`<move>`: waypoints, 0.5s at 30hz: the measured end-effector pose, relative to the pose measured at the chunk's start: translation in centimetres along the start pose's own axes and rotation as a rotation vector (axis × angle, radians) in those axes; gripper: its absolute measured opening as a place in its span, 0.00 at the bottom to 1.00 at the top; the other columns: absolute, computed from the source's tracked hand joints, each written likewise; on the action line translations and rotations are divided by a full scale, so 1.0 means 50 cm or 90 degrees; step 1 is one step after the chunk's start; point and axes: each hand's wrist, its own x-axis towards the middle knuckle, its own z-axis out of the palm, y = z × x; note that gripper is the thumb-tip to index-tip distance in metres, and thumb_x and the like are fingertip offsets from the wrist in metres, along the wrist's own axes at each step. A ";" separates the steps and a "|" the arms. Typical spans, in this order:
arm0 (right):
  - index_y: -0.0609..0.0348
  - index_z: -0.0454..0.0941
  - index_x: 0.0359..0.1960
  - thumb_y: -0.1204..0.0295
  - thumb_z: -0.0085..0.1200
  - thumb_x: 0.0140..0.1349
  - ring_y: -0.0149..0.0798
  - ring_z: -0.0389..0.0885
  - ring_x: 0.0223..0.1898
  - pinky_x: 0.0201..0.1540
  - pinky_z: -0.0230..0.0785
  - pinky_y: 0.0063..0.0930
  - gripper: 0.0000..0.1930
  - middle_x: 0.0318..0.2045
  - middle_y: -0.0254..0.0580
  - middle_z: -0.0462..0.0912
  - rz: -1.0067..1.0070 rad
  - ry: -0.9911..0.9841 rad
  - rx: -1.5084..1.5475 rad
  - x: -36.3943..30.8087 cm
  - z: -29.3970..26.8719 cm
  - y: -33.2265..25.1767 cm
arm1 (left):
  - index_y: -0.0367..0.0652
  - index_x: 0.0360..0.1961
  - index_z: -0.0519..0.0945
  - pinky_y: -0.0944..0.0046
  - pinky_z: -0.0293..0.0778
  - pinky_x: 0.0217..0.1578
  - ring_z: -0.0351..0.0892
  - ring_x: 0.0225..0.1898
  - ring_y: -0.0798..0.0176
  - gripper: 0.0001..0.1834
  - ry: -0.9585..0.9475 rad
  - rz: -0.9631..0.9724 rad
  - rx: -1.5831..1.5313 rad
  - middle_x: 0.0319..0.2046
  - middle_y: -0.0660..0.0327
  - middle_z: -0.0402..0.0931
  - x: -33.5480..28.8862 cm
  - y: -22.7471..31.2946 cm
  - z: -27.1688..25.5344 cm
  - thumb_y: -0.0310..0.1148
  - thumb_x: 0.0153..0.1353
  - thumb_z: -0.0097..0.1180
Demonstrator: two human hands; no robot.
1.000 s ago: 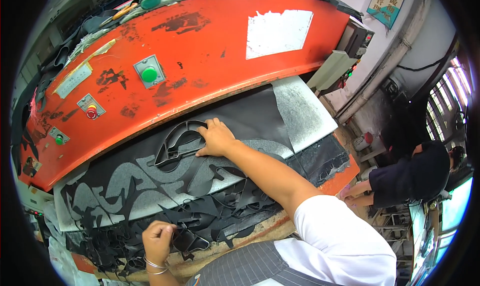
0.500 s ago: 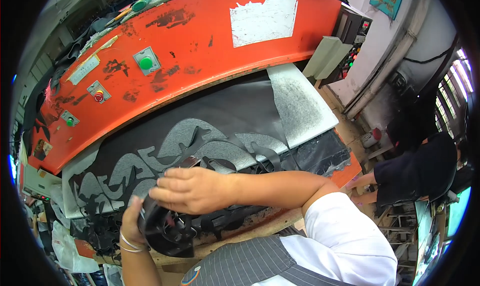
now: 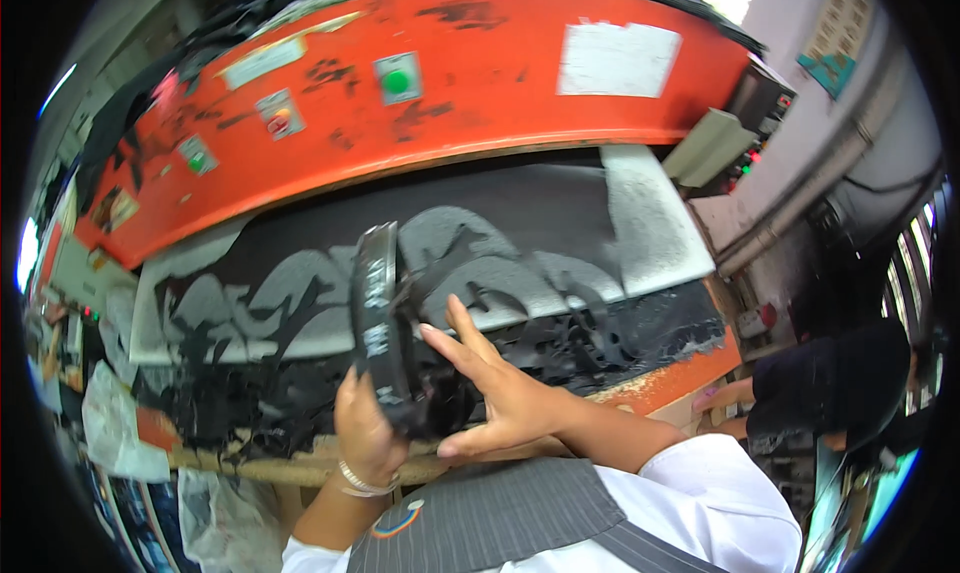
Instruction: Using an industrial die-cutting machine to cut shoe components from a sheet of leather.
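My left hand (image 3: 366,435) is closed around the lower end of a black, curved-edged cutting die (image 3: 378,308) with pale markings on its side. The die stands up in front of me, tilted slightly and blurred by motion. My right hand (image 3: 512,401), just to its right, has its fingers spread; whether they touch the die I cannot tell. Beyond lies a black sheet (image 3: 440,198) with curved shapes cut out, where the grey-white board (image 3: 655,218) shows through. Dark scraps (image 3: 290,393) lie along the near side.
Behind the board stretches an orange press beam (image 3: 330,93) with green and red buttons. A control box (image 3: 735,133) stands at the far right. Another person in dark clothes (image 3: 825,388) is at the right. White plastic bags (image 3: 120,428) hang at the near left.
The die has swung from low and flat to upright. My right hand has come off its top, moved right and opened. The view has shifted, so the press sits more level.
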 end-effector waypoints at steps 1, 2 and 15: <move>0.53 0.41 0.73 0.48 0.70 0.44 0.69 0.35 0.72 0.70 0.40 0.52 0.61 0.69 0.75 0.29 0.001 0.039 0.024 0.005 0.036 -0.002 | 0.35 0.44 0.74 0.64 0.78 0.33 0.81 0.33 0.64 0.13 -0.027 0.026 0.073 0.31 0.57 0.80 -0.003 0.003 -0.002 0.35 0.70 0.46; 0.55 0.40 0.73 0.47 0.72 0.42 0.68 0.36 0.72 0.70 0.41 0.50 0.63 0.70 0.73 0.31 -0.001 0.073 0.052 0.010 0.074 0.001 | 0.34 0.43 0.75 0.67 0.77 0.35 0.80 0.34 0.67 0.13 -0.048 0.054 0.148 0.32 0.59 0.80 -0.012 0.010 -0.009 0.35 0.71 0.47; 0.55 0.61 0.65 0.62 0.76 0.35 0.54 0.57 0.67 0.67 0.48 0.46 0.52 0.66 0.61 0.56 0.021 -0.002 0.342 0.022 0.216 -0.072 | 0.40 0.43 0.71 0.69 0.63 0.20 0.58 0.16 0.74 0.13 -0.018 0.009 -0.064 0.17 0.70 0.59 -0.104 0.128 -0.318 0.39 0.70 0.48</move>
